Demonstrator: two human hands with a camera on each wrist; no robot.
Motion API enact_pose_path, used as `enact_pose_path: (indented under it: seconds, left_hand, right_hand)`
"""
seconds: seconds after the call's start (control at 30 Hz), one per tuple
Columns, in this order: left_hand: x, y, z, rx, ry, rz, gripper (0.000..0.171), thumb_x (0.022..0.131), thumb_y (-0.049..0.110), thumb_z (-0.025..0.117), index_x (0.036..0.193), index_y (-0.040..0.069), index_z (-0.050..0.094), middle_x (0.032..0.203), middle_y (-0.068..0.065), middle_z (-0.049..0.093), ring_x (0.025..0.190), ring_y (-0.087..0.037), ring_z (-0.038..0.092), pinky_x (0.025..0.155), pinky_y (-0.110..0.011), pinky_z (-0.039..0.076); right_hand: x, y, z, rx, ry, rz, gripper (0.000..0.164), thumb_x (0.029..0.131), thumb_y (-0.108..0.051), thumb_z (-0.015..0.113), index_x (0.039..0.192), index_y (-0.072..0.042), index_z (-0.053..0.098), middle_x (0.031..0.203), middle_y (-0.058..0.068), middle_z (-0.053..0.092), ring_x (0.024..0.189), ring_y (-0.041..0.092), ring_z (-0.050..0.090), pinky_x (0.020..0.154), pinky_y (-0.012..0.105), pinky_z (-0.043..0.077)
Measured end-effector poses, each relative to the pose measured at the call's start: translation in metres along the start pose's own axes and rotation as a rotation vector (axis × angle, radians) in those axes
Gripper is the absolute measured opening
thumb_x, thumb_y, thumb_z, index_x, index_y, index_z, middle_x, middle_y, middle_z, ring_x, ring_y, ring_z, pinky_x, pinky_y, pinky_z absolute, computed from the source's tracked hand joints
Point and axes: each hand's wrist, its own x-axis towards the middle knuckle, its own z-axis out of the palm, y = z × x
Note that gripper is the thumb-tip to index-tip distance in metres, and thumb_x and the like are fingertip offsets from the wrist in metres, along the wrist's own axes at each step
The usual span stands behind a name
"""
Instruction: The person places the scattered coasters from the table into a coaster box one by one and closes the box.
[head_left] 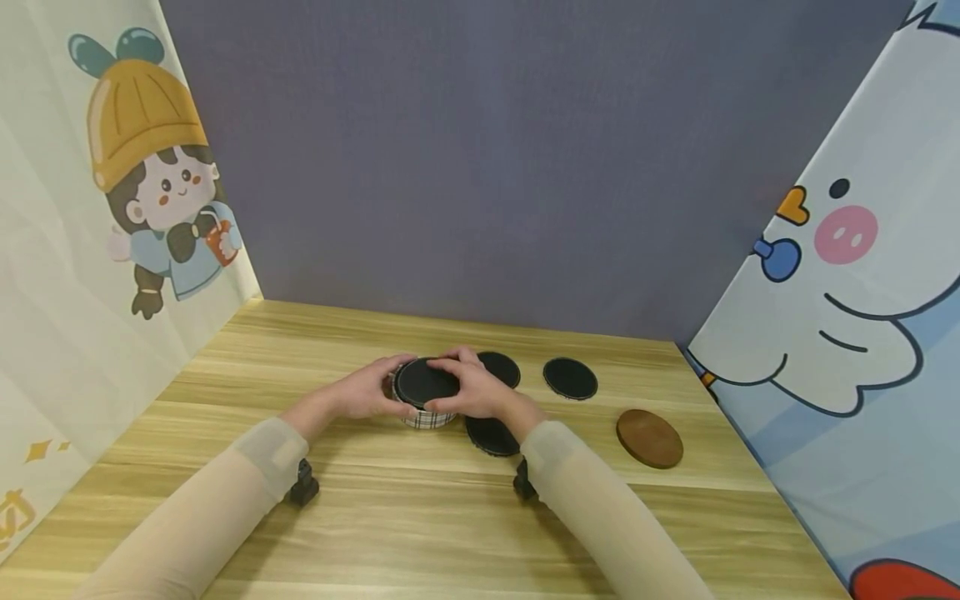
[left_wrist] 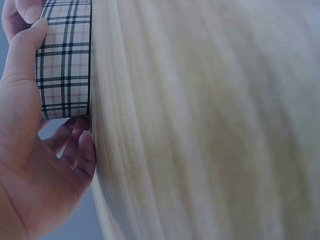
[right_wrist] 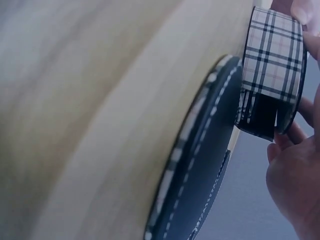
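A round plaid coaster holder (head_left: pixel 427 419) stands on the wooden table, with a black round coaster (head_left: pixel 423 383) over its top. My left hand (head_left: pixel 369 390) grips the holder's left side; in the left wrist view its thumb lies along the upper rim and its fingers curl round the far side. From the right, my right hand (head_left: pixel 476 390) spans the black coaster, thumb at the near edge and fingers at the far edge. The right wrist view shows a gap in the holder's plaid wall (right_wrist: pixel 272 55), dark inside. Whether the coaster sits fully in the holder I cannot tell.
Black coasters lie flat to the right: one (head_left: pixel 501 367) behind my right hand, one (head_left: pixel 491 437) below it, its plaid edge (right_wrist: pixel 172 160) near the right wrist, and one (head_left: pixel 570 377) farther off. A brown disc (head_left: pixel 649 438) lies beyond. A grey partition (head_left: pixel 465 167) bounds the back.
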Motion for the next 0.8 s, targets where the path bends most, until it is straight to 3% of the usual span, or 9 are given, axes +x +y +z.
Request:
enact_pose_path:
  seconds: [0.23, 0.73, 0.8]
  left_hand:
    - [-0.0013, 0.0021, 0.0001, -0.011, -0.005, 0.005, 0.101, 0.100, 0.026, 0.084, 0.174, 0.000, 0.020, 0.163, -0.030, 0.047, 0.134, -0.036, 0.067, 0.106, -0.044, 0.061]
    - [-0.0026, 0.0018, -0.0005, 0.017, 0.021, -0.043, 0.107, 0.097, 0.035, 0.087, 0.175, 0.004, 0.020, 0.165, -0.028, 0.044, 0.136, -0.036, 0.065, 0.109, -0.048, 0.059]
    - [-0.0022, 0.0025, -0.0004, 0.027, 0.024, -0.042, 0.108, 0.097, 0.037, 0.087, 0.175, 0.004, 0.021, 0.165, -0.028, 0.043, 0.136, -0.037, 0.065, 0.109, -0.049, 0.059]
  right_hand:
    - [-0.0019, 0.0008, -0.0006, 0.014, -0.020, -0.023, 0.079, 0.097, -0.049, 0.080, 0.165, -0.021, 0.052, 0.167, 0.011, 0.039, 0.150, 0.033, 0.044, 0.121, 0.056, 0.045]
    - [-0.0062, 0.0069, -0.0043, 0.001, -0.056, -0.034, 0.079, 0.101, -0.052, 0.078, 0.168, -0.022, 0.048, 0.172, 0.006, 0.040, 0.153, 0.031, 0.047, 0.123, 0.052, 0.046]
    - [-0.0073, 0.0080, -0.0049, 0.002, -0.057, -0.038, 0.076, 0.102, -0.051, 0.077, 0.167, -0.021, 0.050, 0.173, 0.005, 0.040, 0.143, 0.029, 0.056, 0.118, 0.049, 0.050]
